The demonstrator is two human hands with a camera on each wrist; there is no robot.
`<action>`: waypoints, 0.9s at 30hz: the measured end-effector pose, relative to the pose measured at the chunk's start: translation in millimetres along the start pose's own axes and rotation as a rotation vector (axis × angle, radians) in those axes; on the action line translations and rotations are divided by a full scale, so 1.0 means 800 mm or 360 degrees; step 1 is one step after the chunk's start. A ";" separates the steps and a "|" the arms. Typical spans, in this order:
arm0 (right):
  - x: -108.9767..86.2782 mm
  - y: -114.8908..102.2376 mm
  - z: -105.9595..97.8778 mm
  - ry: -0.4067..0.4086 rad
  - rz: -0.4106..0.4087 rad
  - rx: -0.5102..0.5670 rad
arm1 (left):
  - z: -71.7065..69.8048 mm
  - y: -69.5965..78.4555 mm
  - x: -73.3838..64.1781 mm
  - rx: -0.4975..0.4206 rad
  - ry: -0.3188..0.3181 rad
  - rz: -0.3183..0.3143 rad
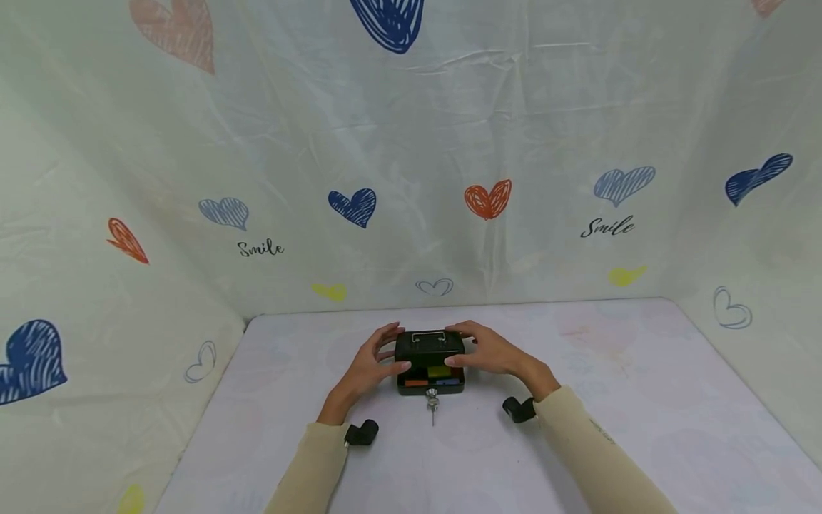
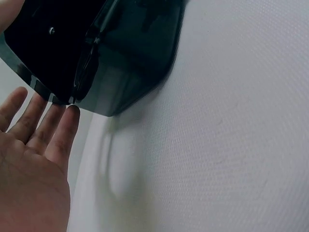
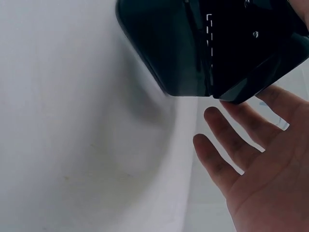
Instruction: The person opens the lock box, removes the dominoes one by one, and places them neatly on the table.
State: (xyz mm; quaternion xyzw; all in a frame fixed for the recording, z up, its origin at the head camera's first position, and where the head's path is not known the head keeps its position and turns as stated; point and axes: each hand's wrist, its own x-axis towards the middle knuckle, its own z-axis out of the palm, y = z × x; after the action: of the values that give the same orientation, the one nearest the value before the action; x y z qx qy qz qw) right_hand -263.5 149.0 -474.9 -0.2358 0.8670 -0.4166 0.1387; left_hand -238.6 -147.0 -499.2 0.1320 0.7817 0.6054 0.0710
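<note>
A: What lies between the hands?

B: A black cash box (image 1: 409,390), on the white-covered table (image 1: 578,428). Its lid (image 1: 429,351), bearing a metal carrying handle (image 1: 428,335), stands partly raised. Orange (image 1: 416,383), yellow (image 1: 439,371) and blue pieces (image 1: 447,382) show inside, too small to identify.

A: State of the left hand (image 1: 377,363)?

B: It grasps the lid's left side, thumb at the front edge, other fingers behind.

A: And the right hand (image 1: 491,350)?

B: It grasps the lid's right side likewise; in the right wrist view, two of its fingertips stand apart from the box.

A: What is nearer the wearer than both thumbs?

B: A key (image 1: 433,410), hanging at the box's front lock (image 1: 432,393).

A: And beyond the hands?

B: A pale backdrop (image 1: 411,135) printed with hearts and the word "Smile".
</note>
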 end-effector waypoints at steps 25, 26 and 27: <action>-0.005 0.012 0.009 0.0159 -0.0204 0.0293 | 0.004 0.006 0.008 0.0007 0.0108 -0.0061; -0.004 0.012 0.009 0.0160 -0.0201 0.0308 | 0.004 0.006 0.008 0.0015 0.0111 -0.0064; -0.004 0.013 0.009 0.0161 -0.0198 0.0319 | 0.004 0.006 0.009 0.0022 0.0112 -0.0067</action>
State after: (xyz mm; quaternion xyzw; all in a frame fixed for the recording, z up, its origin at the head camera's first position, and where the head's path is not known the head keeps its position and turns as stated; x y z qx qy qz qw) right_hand -260.9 151.4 -487.1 -0.2527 0.8105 -0.5204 0.0916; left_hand -243.7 -141.1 -494.9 0.0947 0.7905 0.6026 0.0551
